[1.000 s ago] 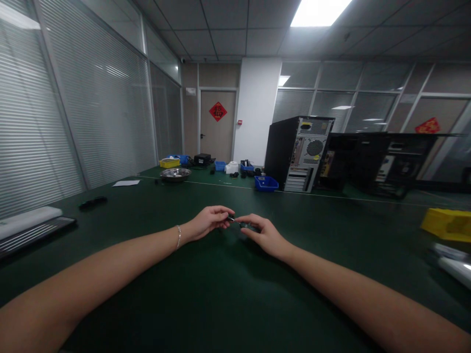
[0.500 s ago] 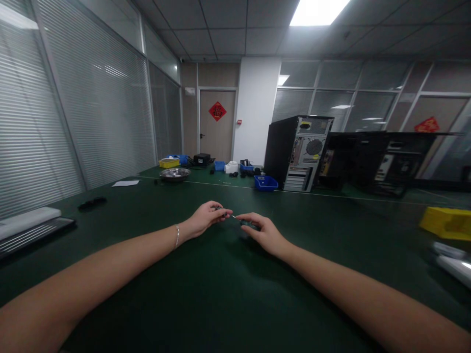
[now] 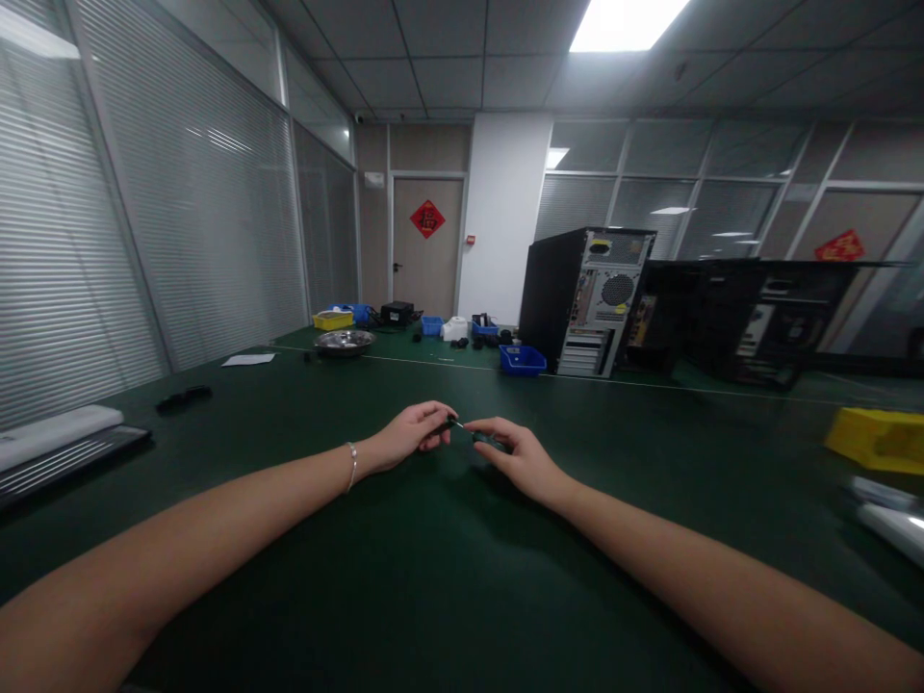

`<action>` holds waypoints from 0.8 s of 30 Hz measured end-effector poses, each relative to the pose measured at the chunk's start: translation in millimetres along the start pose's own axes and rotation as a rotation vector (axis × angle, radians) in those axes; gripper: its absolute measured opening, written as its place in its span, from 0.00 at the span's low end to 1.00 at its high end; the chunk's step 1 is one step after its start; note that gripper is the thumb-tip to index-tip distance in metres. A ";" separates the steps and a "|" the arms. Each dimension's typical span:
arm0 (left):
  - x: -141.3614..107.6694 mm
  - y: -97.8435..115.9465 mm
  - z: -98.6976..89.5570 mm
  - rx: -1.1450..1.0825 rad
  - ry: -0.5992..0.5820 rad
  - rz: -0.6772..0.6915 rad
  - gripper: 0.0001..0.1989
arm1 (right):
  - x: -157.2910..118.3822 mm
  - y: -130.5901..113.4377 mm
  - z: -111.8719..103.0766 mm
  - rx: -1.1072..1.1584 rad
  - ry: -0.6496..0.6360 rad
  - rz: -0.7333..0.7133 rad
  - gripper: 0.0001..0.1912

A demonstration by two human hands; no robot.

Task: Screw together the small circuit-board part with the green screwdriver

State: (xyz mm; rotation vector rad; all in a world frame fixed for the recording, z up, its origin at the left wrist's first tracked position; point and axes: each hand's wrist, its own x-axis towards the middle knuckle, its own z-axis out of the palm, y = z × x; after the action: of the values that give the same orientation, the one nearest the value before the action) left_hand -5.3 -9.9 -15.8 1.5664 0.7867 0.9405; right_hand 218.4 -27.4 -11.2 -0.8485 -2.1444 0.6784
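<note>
Over the middle of the green table (image 3: 462,577), my left hand (image 3: 413,430) pinches a small dark piece (image 3: 451,420), mostly hidden by the fingers. My right hand (image 3: 521,458) is closed around the dark green handle of a screwdriver (image 3: 488,441). Its thin metal shaft points left, and the tip meets or nearly meets the dark piece. Whether they touch is too small to tell. A thin bracelet (image 3: 352,466) circles the left wrist.
A blue bin (image 3: 522,360) sits beyond the hands, beside a black computer tower (image 3: 552,298). Farther left is a metal bowl (image 3: 345,343). A yellow bin (image 3: 877,439) lies at the right, a black object (image 3: 183,398) at the left.
My left hand has turned slightly and its fingers have shifted, so the dark piece now sits at the fingertips by the screwdriver tip. My right hand has hardly moved.
</note>
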 end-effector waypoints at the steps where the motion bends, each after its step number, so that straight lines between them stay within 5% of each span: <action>1: -1.2 2.5 0.6 0.010 -0.009 -0.005 0.19 | -0.1 -0.7 -0.1 0.002 -0.001 -0.001 0.15; 11: -1.8 -1.6 -5.6 -0.163 -0.032 -0.056 0.17 | 0.4 -0.5 -0.1 -0.011 0.017 0.018 0.15; 24: 0.5 -1.5 -3.5 0.011 0.095 -0.027 0.13 | 0.3 0.4 0.1 -0.010 0.013 0.034 0.15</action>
State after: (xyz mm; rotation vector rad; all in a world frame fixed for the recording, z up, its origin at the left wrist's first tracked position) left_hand -8.2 -7.6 -16.9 1.5258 0.8787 0.9981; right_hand 218.3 -27.0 -11.4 -0.8940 -2.1280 0.6776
